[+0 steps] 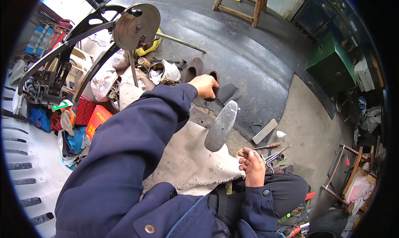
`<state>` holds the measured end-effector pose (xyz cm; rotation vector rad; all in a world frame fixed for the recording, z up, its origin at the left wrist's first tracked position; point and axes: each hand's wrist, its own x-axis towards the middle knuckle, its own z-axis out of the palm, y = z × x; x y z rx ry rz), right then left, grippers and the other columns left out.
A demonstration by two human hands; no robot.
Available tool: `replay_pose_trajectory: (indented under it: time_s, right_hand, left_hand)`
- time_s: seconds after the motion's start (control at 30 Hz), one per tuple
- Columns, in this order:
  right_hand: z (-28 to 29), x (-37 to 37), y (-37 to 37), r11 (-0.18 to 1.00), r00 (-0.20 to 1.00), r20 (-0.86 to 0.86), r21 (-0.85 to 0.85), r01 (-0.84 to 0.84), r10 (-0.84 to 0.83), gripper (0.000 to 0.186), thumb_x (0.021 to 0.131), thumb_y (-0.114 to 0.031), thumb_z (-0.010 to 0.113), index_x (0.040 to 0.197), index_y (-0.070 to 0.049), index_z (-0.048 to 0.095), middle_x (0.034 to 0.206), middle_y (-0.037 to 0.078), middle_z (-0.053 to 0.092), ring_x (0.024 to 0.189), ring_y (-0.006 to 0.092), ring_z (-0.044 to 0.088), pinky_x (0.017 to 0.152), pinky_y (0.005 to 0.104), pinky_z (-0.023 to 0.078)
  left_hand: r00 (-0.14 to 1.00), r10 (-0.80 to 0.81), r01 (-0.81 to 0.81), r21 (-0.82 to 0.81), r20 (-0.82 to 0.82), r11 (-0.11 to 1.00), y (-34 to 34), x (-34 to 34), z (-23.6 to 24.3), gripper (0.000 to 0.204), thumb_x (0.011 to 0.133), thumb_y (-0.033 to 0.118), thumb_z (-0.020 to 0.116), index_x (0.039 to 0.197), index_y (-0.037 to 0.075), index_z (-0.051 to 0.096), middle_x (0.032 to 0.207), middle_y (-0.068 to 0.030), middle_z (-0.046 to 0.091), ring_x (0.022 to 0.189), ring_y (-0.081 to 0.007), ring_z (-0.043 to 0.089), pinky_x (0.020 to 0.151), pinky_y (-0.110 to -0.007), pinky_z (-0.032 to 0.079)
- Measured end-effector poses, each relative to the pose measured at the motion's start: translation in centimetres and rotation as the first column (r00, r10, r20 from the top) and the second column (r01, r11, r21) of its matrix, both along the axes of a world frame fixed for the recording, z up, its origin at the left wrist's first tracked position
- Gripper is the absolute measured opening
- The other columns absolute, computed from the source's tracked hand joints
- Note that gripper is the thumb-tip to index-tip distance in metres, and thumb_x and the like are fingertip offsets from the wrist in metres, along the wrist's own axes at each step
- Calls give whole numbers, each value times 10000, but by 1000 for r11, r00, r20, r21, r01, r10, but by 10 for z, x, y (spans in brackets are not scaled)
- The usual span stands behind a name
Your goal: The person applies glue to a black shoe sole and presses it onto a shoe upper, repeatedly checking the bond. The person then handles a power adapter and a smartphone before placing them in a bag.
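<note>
My left hand (205, 87) reaches out over the floor and closes on the opening of a dark shoe (213, 76). Beside it stands a brown shoe (194, 68), apparently of the same pair. Dark sole-shaped pieces (228, 93) lie just to the right of the hand. Above my lap rises a grey, sole-shaped shoe last (222, 127) with a smooth worn top. My right hand (252, 168) hovers near my right knee, its fingers loosely curled and nothing visible in them. A pale, stained cloth (183, 159) covers my lap.
At the left stands a shoe-patching machine with a large wheel (137, 26), among bags and an orange box (98, 120). A grey block (264, 131), a screwdriver (268, 146) and scissors (275, 155) lie by my right knee. Farther off are a green box (331, 63) and a wooden stool (241, 12).
</note>
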<state>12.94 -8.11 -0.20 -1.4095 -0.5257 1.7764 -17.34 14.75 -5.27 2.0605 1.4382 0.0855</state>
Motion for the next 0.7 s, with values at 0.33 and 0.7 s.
replay_pose_trajectory:
  time_s: [0.33, 0.7]
  right_hand:
    - [-1, 0, -2, 1000, 1000, 15, -11, -12, 12, 307, 993, -219, 581, 1173, 27, 620, 998, 110, 683, 754, 106, 632, 606, 228, 505]
    - [-2, 2, -2, 1000, 999, 32, -2, -11, 11, 294, 987, -201, 594, 1172, 25, 630, 1014, 119, 687, 763, 102, 626, 616, 223, 503]
  left_hand:
    - [993, 98, -94, 65, -60, 993, 4, 14, -2, 489, 714, 211, 798, 1175, 67, 719, 1102, -194, 705, 1070, -340, 665, 949, -403, 509]
    - [952, 128, -54, 259, -277, 964, 5, 3, -41, 445, 733, 173, 624, 1164, 114, 717, 1263, -148, 623, 1330, -359, 428, 1079, -520, 331]
